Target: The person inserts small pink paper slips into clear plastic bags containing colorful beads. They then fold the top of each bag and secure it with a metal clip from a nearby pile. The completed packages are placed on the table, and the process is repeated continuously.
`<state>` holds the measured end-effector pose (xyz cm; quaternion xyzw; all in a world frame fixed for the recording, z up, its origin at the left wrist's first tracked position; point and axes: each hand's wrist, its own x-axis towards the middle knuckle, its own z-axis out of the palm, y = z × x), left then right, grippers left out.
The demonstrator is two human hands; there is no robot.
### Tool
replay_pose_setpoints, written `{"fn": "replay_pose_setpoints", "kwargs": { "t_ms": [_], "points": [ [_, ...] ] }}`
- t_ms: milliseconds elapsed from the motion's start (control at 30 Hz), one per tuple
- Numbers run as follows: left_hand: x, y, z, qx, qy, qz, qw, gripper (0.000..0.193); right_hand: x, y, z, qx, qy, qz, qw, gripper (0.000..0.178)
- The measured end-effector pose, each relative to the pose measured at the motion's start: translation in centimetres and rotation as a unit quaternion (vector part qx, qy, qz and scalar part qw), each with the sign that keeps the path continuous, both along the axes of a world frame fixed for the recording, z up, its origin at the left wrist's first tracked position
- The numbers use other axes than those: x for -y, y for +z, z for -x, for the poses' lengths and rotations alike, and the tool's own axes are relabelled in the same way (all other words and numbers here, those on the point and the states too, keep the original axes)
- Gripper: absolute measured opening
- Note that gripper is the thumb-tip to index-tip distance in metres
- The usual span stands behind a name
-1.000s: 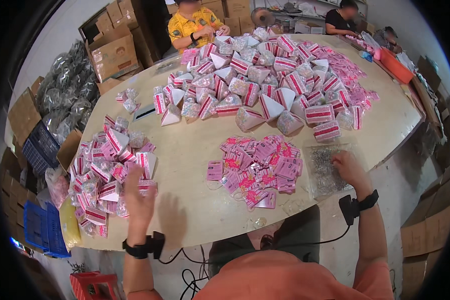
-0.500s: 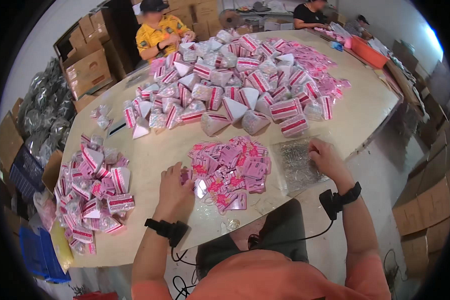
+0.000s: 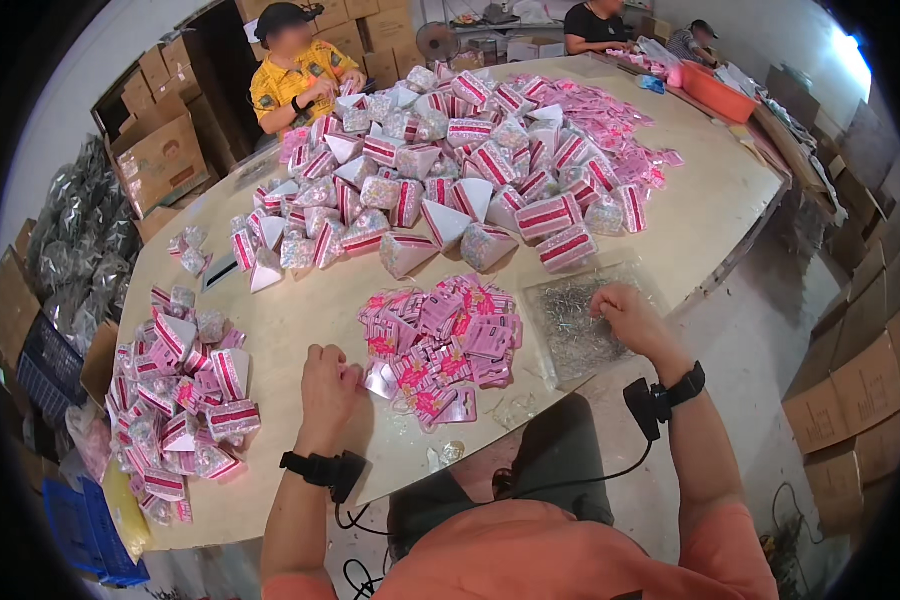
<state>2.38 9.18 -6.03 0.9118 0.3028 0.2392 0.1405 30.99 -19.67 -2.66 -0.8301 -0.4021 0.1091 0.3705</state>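
A heap of pink printed cards [image 3: 440, 340] lies on the table before me. Just left of it, my left hand [image 3: 328, 395] is closed with its fingers curled; whatever the fingertips hold is too small or hidden to name. My right hand [image 3: 632, 318] is over a shallow clear tray [image 3: 553, 378] full of small silvery metal pieces [image 3: 570, 325], thin like pins. Its thumb and fingers are pinched together at the tray's right part, and what is between them cannot be made out. Both wrists wear black straps with small boxes.
Beyond the cards rises a large pile of wrapped cake-slice-shaped items [image 3: 450, 190]. A smaller pile of them [image 3: 180, 390] sits at the left. Loose pink cards [image 3: 600, 115] spread at the far right, near an orange basin [image 3: 718, 95]. Across the table, a person in yellow [image 3: 295, 80] handles something.
My left hand has drawn slightly away from the card heap, its fingers more curled. My right hand stays over the tray, still pinched. The whole view has shifted a little.
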Motion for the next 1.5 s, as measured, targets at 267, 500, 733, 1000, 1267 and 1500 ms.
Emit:
{"fn": "replay_pose_setpoints", "kwargs": {
  "t_ms": [267,500,733,1000,1267,1500],
  "points": [
    [1.3,2.6,0.7,0.071,0.019,0.048,0.996,0.010,0.2,-0.3,0.1,-0.101,-0.021,-0.023,0.994,0.010],
    [2.0,3.1,1.0,0.248,-0.021,0.319,0.914,0.005,-0.4,1.4,1.6,-0.261,0.013,-0.115,0.959,0.010],
    [6.7,4.4,-1.5,0.362,-0.051,0.505,0.782,0.005,-3.0,1.7,6.1,-0.279,0.139,-0.130,0.941,0.011],
    [8.7,5.5,-1.9,0.380,-0.050,0.543,0.747,0.013,-4.7,2.2,11.1,-0.314,0.210,-0.125,0.917,0.010],
    [9.2,5.6,-1.4,0.436,-0.044,0.584,0.683,0.015,-5.2,3.3,13.4,-0.250,0.173,-0.148,0.941,0.009],
    [10.0,5.9,-1.4,0.438,-0.054,0.510,0.738,0.015,-5.3,3.0,13.5,-0.291,0.149,-0.174,0.929,0.009]
  ]
}}
